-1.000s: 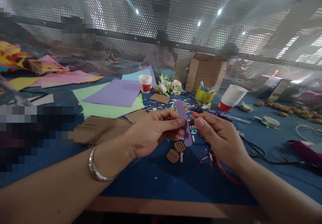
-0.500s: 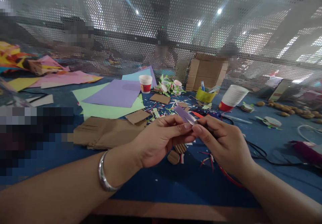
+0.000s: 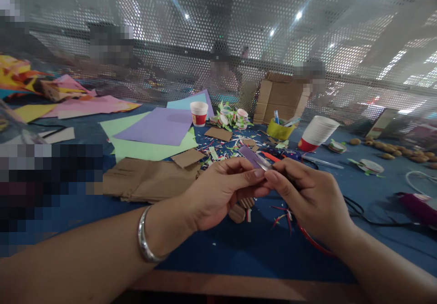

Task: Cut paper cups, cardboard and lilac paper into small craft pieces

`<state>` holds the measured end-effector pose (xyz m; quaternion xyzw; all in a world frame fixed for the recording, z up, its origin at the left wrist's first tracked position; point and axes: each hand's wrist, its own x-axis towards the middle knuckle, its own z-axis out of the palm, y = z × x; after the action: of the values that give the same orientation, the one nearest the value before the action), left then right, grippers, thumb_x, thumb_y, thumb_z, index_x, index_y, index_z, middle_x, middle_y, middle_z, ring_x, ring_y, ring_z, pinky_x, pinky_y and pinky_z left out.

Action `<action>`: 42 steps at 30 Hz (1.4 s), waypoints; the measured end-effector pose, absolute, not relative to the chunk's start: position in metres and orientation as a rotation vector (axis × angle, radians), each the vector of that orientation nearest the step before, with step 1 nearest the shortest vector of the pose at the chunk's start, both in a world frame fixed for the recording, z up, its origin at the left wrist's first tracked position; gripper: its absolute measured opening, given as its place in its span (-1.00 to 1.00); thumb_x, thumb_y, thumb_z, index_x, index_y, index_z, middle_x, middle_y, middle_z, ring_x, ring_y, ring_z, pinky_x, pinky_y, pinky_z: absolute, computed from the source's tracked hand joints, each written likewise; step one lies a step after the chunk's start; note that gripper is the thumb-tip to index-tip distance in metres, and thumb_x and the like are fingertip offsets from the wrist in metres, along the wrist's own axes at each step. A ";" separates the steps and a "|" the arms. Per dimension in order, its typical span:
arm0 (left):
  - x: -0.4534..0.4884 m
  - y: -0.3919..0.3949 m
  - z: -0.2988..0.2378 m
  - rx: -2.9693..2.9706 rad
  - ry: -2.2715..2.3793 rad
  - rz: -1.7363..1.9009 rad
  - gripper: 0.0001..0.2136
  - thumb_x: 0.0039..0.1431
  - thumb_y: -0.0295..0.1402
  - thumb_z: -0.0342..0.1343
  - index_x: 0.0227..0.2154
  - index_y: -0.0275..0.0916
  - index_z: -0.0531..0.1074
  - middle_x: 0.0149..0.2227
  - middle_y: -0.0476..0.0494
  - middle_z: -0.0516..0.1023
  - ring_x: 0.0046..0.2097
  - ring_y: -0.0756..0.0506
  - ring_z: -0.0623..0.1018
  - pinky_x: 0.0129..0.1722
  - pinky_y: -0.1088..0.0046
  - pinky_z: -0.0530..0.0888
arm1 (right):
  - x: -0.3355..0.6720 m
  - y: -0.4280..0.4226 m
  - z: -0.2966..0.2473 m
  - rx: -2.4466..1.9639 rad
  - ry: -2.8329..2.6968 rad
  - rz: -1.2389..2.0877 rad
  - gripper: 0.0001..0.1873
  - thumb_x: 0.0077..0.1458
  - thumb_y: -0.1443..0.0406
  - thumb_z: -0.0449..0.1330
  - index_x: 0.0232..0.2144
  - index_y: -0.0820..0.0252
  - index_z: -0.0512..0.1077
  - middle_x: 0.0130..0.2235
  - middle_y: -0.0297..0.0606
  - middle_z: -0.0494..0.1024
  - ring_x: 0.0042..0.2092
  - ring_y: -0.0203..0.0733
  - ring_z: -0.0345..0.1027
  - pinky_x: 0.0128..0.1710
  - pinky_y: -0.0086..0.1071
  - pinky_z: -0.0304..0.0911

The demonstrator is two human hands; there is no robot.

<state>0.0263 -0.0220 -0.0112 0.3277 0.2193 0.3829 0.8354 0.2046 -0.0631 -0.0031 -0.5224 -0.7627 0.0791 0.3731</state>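
A small purple paper strip [image 3: 248, 156] is pinched between the thumb and fingers of my left hand [image 3: 218, 190], which has a silver bangle on its wrist. My right hand [image 3: 309, 195] is closed around scissors [image 3: 263, 163]; their silver blades lie against the strip, and their handles are hidden inside the hand. The fingertips of both hands nearly meet. Paper scraps [image 3: 213, 153] litter the tabletop just behind. Small brown cardboard pieces [image 3: 236, 214] rest beneath my hands.
Purple and green sheets [image 3: 155, 126] and folded cardboard [image 3: 146, 179] lie left. A paper cup [image 3: 199, 113], small paper crafts [image 3: 232, 115], a yellow holder [image 3: 280, 130] and stacked cups [image 3: 317, 132] stand behind. A purple tool [image 3: 414, 206] with a black cable lies right.
The scissor blades have shifted slightly along the purple strip and look more spread. Both hands stay close together; the whole view has slid a little.
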 end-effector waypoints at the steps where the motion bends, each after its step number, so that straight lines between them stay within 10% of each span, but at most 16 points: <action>1: 0.027 -0.022 -0.012 0.690 0.466 0.811 -0.85 0.13 -0.62 0.26 -0.52 -0.39 0.51 -0.46 -0.06 0.64 -0.45 0.06 0.64 -0.35 0.66 0.61 | 0.205 -0.063 -0.003 -1.340 -1.952 0.200 -0.63 0.33 0.10 0.10 -0.46 0.17 0.41 -0.55 -0.43 0.36 -0.52 -0.37 0.14 -0.52 -0.46 0.09; 42: 0.025 -0.013 -0.013 0.814 0.501 0.956 -0.88 0.04 -0.47 0.37 -0.48 -0.31 0.53 -0.43 0.02 0.58 -0.37 0.08 0.53 -0.25 0.55 0.43 | 0.199 -0.058 -0.002 -1.290 -1.788 0.444 -0.80 0.23 0.22 0.22 -0.42 0.18 0.48 -0.53 -0.42 0.39 -0.53 -0.38 0.15 -0.59 -0.51 0.07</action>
<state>0.0255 -0.0131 -0.0135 0.3767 0.2319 0.4422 0.7802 0.1993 -0.0582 -0.0016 -0.5173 -0.7173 0.1781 0.4315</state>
